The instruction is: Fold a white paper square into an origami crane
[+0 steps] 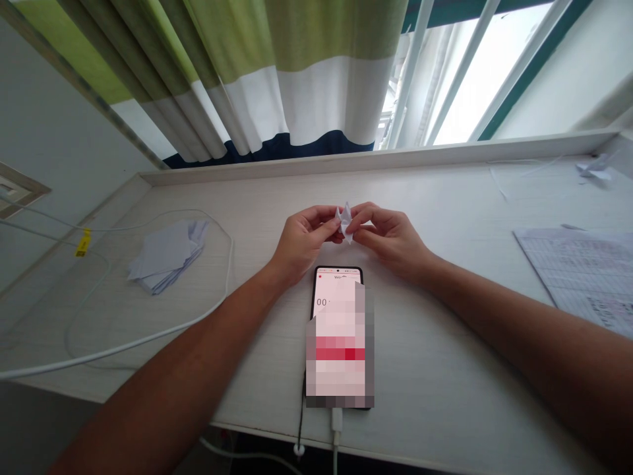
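Note:
A small folded piece of white paper [345,221] is pinched between both hands above the white desk [445,369]. My left hand [302,241] grips its left side with fingers closed. My right hand [390,239] holds its right side, fingers curled round it. Just below the hands a smartphone [339,336] lies flat on the desk, screen lit, with a cable plugged in at its near end.
A stack of white paper squares [165,256] lies at the left, ringed by a looping white cable [148,336]. A printed sheet [583,274] sits at the right edge. Small paper scraps [596,168] lie at the far right. A striped curtain [277,79] and a window are behind.

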The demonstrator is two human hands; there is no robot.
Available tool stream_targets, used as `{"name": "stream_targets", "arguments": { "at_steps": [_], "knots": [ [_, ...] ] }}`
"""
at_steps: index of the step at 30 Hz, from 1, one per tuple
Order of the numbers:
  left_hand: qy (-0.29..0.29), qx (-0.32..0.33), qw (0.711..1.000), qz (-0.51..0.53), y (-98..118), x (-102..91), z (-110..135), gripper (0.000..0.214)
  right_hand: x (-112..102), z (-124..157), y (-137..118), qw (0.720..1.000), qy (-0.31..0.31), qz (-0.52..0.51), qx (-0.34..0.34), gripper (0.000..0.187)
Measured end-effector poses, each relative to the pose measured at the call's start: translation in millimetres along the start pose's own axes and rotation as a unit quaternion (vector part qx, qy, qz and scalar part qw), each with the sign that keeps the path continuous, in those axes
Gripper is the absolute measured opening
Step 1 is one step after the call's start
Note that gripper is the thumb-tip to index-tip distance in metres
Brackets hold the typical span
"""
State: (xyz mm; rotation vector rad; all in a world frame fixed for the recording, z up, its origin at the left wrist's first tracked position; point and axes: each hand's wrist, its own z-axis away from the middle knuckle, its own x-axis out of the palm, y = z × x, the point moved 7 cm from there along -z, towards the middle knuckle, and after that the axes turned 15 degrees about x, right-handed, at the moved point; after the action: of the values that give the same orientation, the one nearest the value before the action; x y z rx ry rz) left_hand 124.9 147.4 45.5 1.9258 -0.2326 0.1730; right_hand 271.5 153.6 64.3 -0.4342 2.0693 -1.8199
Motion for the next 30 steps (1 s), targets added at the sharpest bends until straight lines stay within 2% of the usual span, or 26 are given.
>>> {"name": "stream_targets", "arguments": {
  "at_steps": [6,12,17,22,30],
  "knots": [
    [0.015,0.053,0.998,-0.028,7.7,-1.5,-1.4,0.025,2.5,0.8,0.1,1.0,-0.006,-0.012,-0.005,0.005],
    [0.007,0.033,0.999,-0.018,7.8,-0.5,-0.9,0.024,4.6,2.7,-0.4,1.0,-0.014,-0.006,0.01,0.003],
    [-0.004,0.023,1.0,-0.007,6.7,2.6,0.8,0.031,2.7,2.3,3.9,0.998,0.009,-0.044,0.032,0.023],
    [0.009,0.009,1.0,0.001,4.3,3.6,2.4,0.035,-2.5,-2.0,15.2,0.994,0.041,-0.083,0.062,0.043],
    [-0.019,0.016,1.0,-0.011,6.2,5.9,3.2,0.029,-7.0,-2.6,13.6,0.99,0.063,-0.096,0.086,0.046]
  ]
}}
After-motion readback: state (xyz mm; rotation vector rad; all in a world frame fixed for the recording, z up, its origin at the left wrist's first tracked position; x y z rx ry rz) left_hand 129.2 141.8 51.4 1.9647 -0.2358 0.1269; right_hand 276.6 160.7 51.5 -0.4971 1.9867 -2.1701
